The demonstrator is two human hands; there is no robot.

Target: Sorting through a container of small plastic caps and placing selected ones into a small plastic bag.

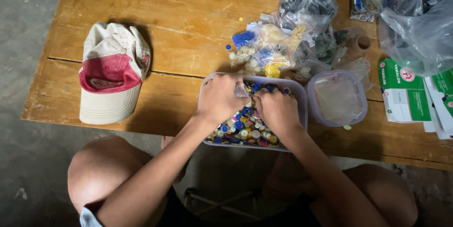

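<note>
Both hands (250,102) pinch a small clear bag (241,90) over the cap-filled tub (205,90).

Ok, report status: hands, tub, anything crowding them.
Left hand and right hand both in the clear tub of coloured caps, pinching a small plastic bag. Lid beside; filled bags behind.

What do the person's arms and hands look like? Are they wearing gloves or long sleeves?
No gloves and no long sleeves. The left hand and right hand are bare, and both forearms are uncovered up to the picture's bottom edge. No watch, ring or bracelet shows. A small bit of light blue cloth peeks in at the bottom left.
</note>
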